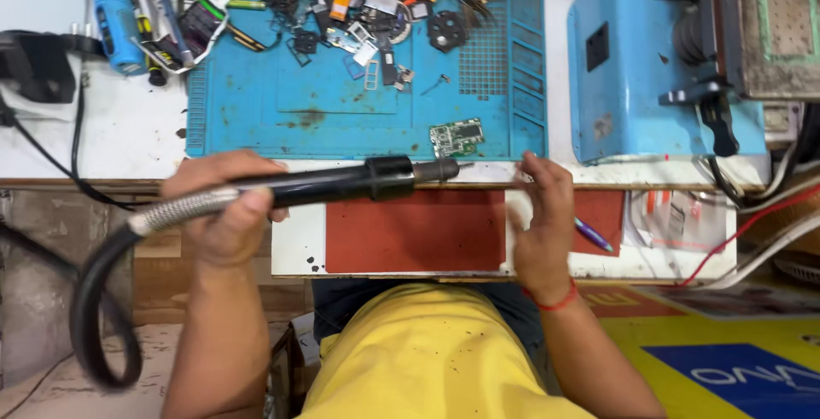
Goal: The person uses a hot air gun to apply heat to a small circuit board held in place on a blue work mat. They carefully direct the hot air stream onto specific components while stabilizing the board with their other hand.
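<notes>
Just below the blue repair mat [256, 103], the left hand [224, 214] grips a black rotary handpiece [342, 184], its tip nearly meeting a thin strip [500, 185] pinched by the right hand [542, 218], grinding seemingly unstarted.

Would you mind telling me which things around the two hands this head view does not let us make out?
- Thin strip at the right hand: head view, edge-on and partly behind the fingers, kind unclear.
- Black handpiece in the left hand: tip too small to identify.
- Its hose: far end hidden.
- Small circuit board: parts too small.
- Blue machine: cut by top edge.
</notes>
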Available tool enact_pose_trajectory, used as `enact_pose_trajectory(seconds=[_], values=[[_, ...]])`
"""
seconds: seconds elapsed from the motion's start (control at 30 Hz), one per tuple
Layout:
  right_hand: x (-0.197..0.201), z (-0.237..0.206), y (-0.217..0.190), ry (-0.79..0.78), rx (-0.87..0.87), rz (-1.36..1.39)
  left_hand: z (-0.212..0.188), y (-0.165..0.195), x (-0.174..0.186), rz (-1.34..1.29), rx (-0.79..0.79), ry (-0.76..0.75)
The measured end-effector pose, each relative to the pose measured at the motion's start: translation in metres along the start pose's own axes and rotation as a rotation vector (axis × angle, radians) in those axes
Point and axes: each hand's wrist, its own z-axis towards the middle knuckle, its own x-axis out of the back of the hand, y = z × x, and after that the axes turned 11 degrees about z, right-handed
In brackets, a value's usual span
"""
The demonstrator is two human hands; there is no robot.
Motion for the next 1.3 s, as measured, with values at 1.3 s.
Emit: enact_pose_trajectory(seconds=[1.3], values=[[-0.007, 0.107, 0.043, -0.534, 0.251, -0.488, 0.060, -0.135, -0.129, -0.162, -0.137, -0.045]])
